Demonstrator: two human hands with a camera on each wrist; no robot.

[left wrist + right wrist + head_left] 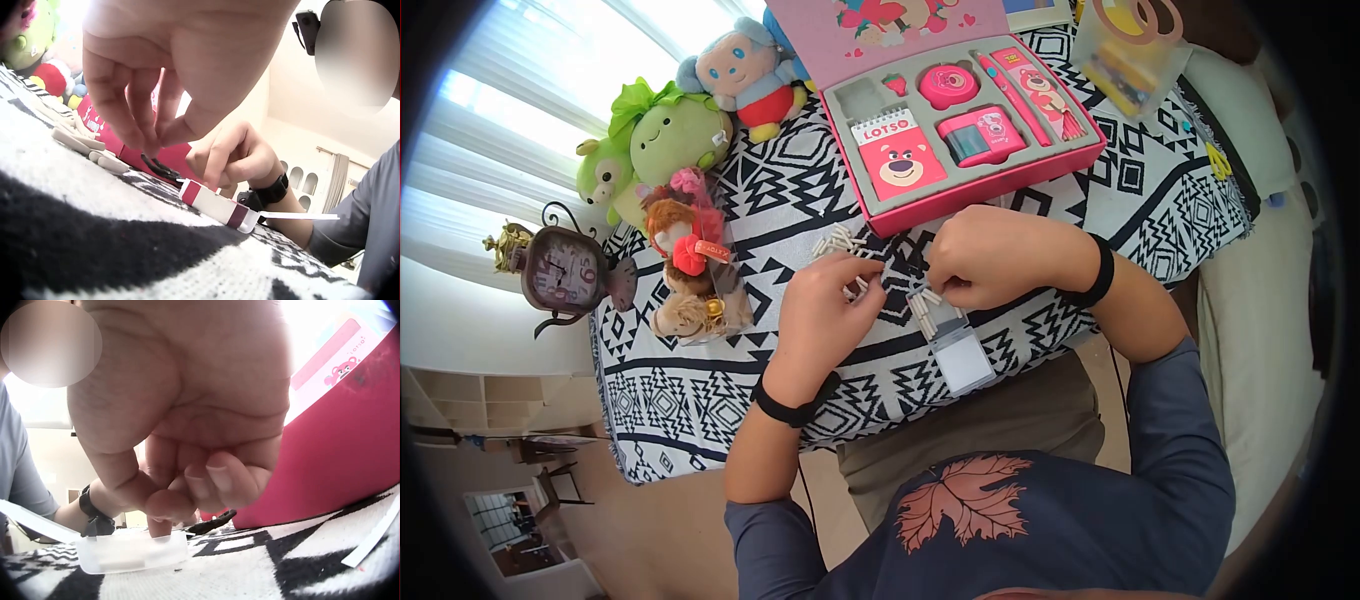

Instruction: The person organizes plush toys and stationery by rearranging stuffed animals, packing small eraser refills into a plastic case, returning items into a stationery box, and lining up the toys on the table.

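While bent low over a black-and-white patterned tablecloth (750, 375), busy with both hands. On the left, a left hand (828, 310) with thumb and fingertips drawn together, just beside a loose heap of short white rods (836, 243); too hidden to tell if pinching one. On the right, a right hand (990, 262) over the far end of a translucent flip-top case (944, 328), index finger pointing down into it and other fingers curled; cannot tell if gripping a rod. Inside that open case, more short white rods, with its flat lid (963, 362) folded out toward the near side. Beyond both hands, a pink gift box (988, 192) with lid raised, holding a "LOTSO" notepad (900, 160) in its left part. At far left, a green plush toy (680, 135) and a blue-eared plush toy (750, 78); nearer, small packaged plush figures (690, 255), and left of them a dark-framed clock (563, 268). At far right, a translucent bag (1122, 75) with ring handles.
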